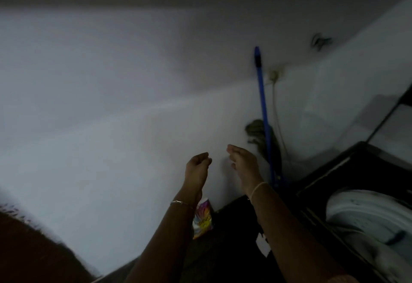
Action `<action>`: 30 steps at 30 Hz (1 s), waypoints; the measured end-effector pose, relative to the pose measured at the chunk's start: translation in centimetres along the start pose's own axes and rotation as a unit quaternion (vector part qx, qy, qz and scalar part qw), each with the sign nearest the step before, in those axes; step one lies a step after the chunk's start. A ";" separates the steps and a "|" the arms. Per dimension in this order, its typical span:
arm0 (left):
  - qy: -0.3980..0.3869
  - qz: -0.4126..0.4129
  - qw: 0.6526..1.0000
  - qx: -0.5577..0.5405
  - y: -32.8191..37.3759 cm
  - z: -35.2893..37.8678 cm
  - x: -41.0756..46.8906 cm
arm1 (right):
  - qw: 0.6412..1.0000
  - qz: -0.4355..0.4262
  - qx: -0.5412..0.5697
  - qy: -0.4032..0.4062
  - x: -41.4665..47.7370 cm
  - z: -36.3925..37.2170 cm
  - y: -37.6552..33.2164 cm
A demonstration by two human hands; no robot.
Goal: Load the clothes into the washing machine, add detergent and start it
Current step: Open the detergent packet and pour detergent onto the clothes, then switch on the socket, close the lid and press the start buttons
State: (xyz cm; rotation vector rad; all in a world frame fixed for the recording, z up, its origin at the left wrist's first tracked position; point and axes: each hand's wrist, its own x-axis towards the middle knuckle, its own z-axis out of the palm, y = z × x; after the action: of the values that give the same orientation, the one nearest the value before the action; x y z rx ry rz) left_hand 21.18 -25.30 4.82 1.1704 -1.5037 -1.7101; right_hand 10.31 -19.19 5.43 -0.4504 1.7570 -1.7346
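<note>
The view is dim and blurred. My left hand (197,168) and my right hand (242,162) are raised side by side in front of a pale wall, fingers loosely curled, and neither holds anything. A colourful detergent packet (204,217) stands on the dark floor below my left wrist. The top-loading washing machine (323,184) sits at the lower right with its lid up. Its pale drum (365,215) shows inside, and what lies in it is too blurred to tell.
A blue-handled mop (264,113) leans against the wall just right of my right hand, its dark head (259,135) up. A cord hangs from a wall socket (275,75) beside it. A brown surface (33,249) fills the lower left corner.
</note>
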 end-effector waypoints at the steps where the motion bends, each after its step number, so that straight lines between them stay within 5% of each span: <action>1: -0.010 0.013 1.000 -0.001 0.8 0.7 -0.7 | 1.000 -0.010 -0.001 0.009 -0.6 -1.0 -0.6; 10: -0.160 0.086 0.983 0.026 5.3 11.6 -8.7 | 0.984 -0.116 0.004 0.137 -7.1 -13.2 -4.3; 20: -0.269 0.134 0.951 0.069 5.7 26.1 -16.4 | 0.947 -0.134 -0.005 0.292 -12.6 -27.8 -6.0; 30: -0.347 0.276 0.880 0.169 6.1 39.8 -14.0 | 0.886 -0.121 -0.116 0.433 -8.7 -39.3 -9.5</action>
State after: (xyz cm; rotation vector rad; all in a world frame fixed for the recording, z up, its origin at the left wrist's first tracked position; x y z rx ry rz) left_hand -8.41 4.13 13.40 0.1597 -2.3534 -1.5467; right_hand -9.92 15.80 14.22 0.0566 2.6397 -2.0878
